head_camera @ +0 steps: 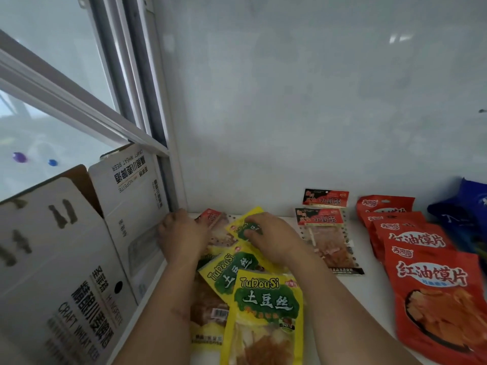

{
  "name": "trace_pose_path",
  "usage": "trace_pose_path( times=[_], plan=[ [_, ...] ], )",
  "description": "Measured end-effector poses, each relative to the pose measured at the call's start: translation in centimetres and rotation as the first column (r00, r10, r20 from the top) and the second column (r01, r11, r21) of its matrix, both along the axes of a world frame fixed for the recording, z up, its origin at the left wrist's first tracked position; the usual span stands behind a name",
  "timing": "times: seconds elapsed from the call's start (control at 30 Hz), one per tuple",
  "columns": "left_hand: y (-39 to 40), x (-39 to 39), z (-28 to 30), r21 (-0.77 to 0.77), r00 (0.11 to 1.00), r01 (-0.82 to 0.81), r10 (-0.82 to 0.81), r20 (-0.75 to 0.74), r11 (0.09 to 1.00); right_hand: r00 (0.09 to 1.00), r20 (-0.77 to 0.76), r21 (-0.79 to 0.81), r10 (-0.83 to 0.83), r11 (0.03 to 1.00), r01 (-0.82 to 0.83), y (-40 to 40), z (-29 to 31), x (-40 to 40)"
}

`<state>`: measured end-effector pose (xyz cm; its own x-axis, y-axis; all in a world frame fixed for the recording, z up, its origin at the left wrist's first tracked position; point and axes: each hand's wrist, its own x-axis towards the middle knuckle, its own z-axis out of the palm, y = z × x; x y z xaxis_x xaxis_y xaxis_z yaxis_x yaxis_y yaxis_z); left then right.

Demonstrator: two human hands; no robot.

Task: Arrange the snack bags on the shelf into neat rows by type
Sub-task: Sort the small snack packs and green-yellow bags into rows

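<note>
Yellow snack bag, long axis tilted rightward, pinched by right grip; left grip unclear.

The yellow potato-shred bags and red chip bags are showing glossy, crinkled plastic film. The beer carton is looking like matt printed cardboard, and the white shelf is appearing smooth.

A glossy pale wall backs the white shelf; a white-framed window at left admits soft daylight.
</note>
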<state>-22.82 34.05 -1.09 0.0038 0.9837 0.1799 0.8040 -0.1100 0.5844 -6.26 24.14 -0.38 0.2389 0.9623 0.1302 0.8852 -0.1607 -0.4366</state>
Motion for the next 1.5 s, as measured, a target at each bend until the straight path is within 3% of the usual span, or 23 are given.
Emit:
trace_pose_path(
  times=[0.1,0.23,0.33,0.43,0.53,0.6,0.7,0.93,1.07,1.3,1.5],
  plan=[
    [0.5,-0.3,-0.7,-0.117,0.999,0.002,-0.005,-0.032,0.993,0.998,-0.018,-0.103,0.068,0.992,-0.069,0.9,-0.3,-0.6],
    [0.8,-0.2,-1.2,-0.177,0.998,0.033,-0.043,-0.049,0.984,0.998,0.043,-0.182,-0.038,0.982,0.045,1.0,-0.7,-0.3],
    [0.9,0.5,-0.8,-0.201,0.986,0.088,-0.057,0.156,0.976,0.988,0.104,-0.170,-0.112,0.977,0.128,1.0,-1.0,-0.1],
    [1.1,1.1,-0.2,-0.194,0.873,0.190,-0.075,0.482,0.962,0.986,0.097,-0.168,-0.137,0.974,0.152,1.3,-1.3,0.0],
    [1.8,1.3,-0.3,-0.321,0.675,0.255,0.070,0.735,0.912,0.987,0.056,-0.160,-0.150,0.975,0.157,1.3,-1.5,0.2],
    [2.1,1.4,-0.4,-0.413,0.558,0.335,0.175,0.811,0.847,0.988,0.026,-0.148,-0.153,0.977,0.155,1.4,-1.6,0.3],
    [2.3,1.5,-0.2,-0.451,0.522,0.397,0.207,0.827,0.799,0.990,-0.017,-0.146,-0.143,0.979,0.139,1.8,-1.7,0.2],
    [2.2,0.4,1.2,-0.216,0.470,0.376,0.016,0.882,0.901,0.987,0.053,-0.172,-0.150,0.973,0.157,1.8,-1.2,-0.6],
    [1.9,-0.5,2.4,-0.097,0.314,0.443,-0.053,0.948,0.891,0.989,0.071,-0.053,-0.129,0.990,0.132,2.0,-0.2,-0.9],
    [1.2,-0.9,3.1,0.010,0.141,0.493,-0.092,0.986,0.870,0.948,-0.317,0.179,-0.026,0.980,0.087,1.7,0.7,-1.8],
    [0.6,-1.2,3.8,0.140,0.079,0.530,-0.213,0.974,0.836,0.906,-0.420,0.262,0.041,0.962,0.078,2.6,2.2,-1.8]
  ],
)
